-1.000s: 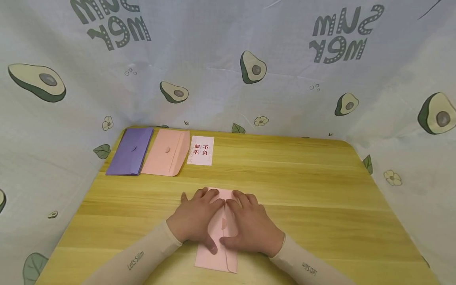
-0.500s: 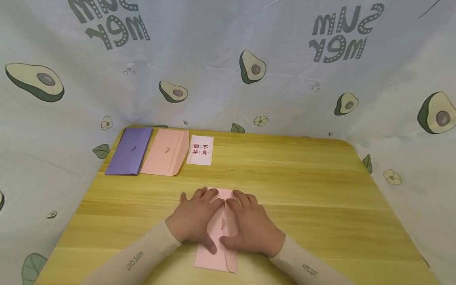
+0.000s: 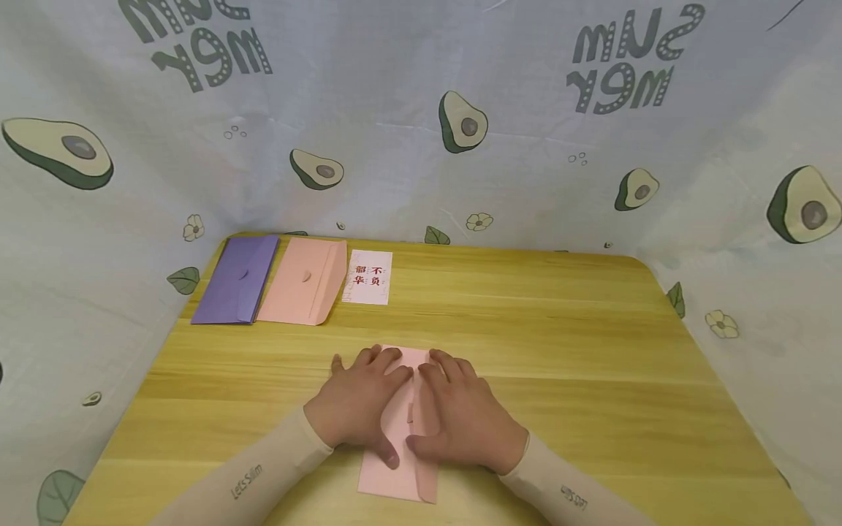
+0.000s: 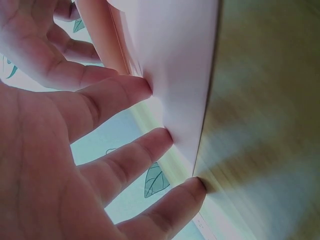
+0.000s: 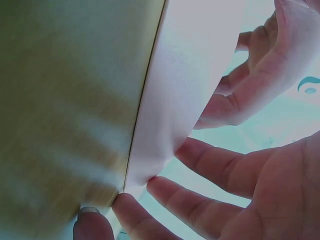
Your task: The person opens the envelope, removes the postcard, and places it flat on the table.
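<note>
A pink envelope (image 3: pixel 388 479) lies lengthwise in front of me, with its flap along the right side and a small tab (image 3: pixel 411 413) near the middle. My left hand (image 3: pixel 355 405) rests on its left part, thumb spread toward me. On the flap side rests my right hand (image 3: pixel 470 420), index fingertips of the two hands nearly meeting at the seam. In the left wrist view, extended fingers (image 4: pixel 145 150) touch the envelope (image 4: pixel 175 75) with their tips. Likewise in the right wrist view, straight fingertips touch the pink paper (image 5: pixel 175 85). Part of the envelope is hidden under both hands.
At the back left of the wooden table (image 3: pixel 559 329) lie a purple envelope (image 3: pixel 237 281) and another pink envelope (image 3: pixel 299 281), side by side. A white card (image 3: pixel 367 277) with red characters sits beside them. Avocado-print cloth (image 3: pixel 395 95) surrounds the table's back and sides.
The flap edge and its tab now look slightly lifted under the right hand; the tab appears narrower. Both hands keep nearly the same place. The head view has shifted a little.
</note>
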The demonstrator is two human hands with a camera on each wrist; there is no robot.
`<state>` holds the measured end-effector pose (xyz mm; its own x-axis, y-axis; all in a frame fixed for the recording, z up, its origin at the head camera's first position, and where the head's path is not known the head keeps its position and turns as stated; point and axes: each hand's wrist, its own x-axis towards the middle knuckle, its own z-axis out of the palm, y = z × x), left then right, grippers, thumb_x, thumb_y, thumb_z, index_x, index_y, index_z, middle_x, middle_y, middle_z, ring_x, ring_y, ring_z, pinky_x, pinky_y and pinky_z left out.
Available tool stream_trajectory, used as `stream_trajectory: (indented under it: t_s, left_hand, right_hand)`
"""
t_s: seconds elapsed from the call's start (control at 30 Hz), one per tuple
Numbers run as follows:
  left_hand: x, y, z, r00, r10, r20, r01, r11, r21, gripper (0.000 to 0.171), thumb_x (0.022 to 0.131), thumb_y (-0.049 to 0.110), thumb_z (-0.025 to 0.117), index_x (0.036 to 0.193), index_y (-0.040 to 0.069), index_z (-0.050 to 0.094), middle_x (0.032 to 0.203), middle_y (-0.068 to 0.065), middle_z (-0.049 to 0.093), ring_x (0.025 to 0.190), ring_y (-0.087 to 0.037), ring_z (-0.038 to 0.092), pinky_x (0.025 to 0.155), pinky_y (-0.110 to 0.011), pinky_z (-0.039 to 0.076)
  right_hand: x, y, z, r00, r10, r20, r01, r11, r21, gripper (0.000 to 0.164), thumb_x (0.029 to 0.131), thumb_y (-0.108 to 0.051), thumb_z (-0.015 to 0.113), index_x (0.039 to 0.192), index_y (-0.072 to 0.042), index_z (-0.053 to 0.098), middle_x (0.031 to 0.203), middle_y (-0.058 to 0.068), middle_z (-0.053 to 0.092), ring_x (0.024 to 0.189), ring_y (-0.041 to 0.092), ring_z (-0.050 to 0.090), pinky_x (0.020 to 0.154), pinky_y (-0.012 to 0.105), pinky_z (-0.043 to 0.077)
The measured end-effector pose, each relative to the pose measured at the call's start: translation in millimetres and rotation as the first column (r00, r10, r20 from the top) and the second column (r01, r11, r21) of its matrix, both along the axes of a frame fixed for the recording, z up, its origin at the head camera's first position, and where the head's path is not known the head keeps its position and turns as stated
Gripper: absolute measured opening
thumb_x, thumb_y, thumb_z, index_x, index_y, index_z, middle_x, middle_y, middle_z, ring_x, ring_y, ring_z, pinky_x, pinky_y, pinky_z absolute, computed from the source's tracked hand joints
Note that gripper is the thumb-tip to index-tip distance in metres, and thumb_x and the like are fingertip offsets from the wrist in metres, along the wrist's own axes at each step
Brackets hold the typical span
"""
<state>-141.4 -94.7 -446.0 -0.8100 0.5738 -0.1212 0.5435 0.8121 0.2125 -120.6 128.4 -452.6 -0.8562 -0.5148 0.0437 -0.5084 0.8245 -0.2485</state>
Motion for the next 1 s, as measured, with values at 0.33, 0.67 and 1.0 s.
stream_trajectory:
  t_s: [0.33, 0.67, 1.0]
  left_hand:
    - [1.0, -0.5, 1.6, 1.0, -0.003, -0.001, 0.003, 1.0, 0.008, 0.129, 0.042, 0.078, 0.093, 0.152, 0.023, 0.053, 0.161, -0.006, 0.042, 0.147, -0.042, 0.038, 0.089, -0.088, 0.036]
    - [2.1, 0.2, 2.2, 1.0, -0.009, 0.001, 0.009, 1.0, 0.009, 0.129, 0.043, 0.079, 0.093, 0.153, 0.024, 0.053, 0.162, -0.006, 0.041, 0.148, -0.042, 0.037, 0.09, -0.088, 0.036]
    - [2.3, -0.6, 1.1, 1.0, 0.0, 0.018, 0.0, 1.0, 0.014, 0.13, 0.043, 0.079, 0.093, 0.154, 0.024, 0.052, 0.163, -0.006, 0.04, 0.149, -0.042, 0.036, 0.092, -0.088, 0.034]
  right_hand:
    - [2.1, 3.3, 3.0, 1.0, -0.013, 0.016, 0.014, 0.998, -0.053, 0.098, 0.075, -0.067, 0.079, 0.151, -0.01, 0.051, 0.161, 0.015, 0.041, 0.138, 0.037, 0.048, 0.094, 0.059, 0.052]
    - [4.5, 10.1, 4.5, 0.999, -0.039, -0.036, 0.039, 0.999, -0.007, 0.097, 0.075, -0.068, 0.076, 0.149, -0.011, 0.054, 0.159, 0.013, 0.045, 0.133, 0.038, 0.053, 0.087, 0.057, 0.055]
    - [8.2, 23.4, 5.9, 0.996, -0.061, -0.07, 0.061, 0.998, 0.012, 0.098, 0.072, -0.067, 0.076, 0.152, -0.014, 0.054, 0.157, 0.013, 0.049, 0.135, 0.037, 0.052, 0.089, 0.059, 0.053]
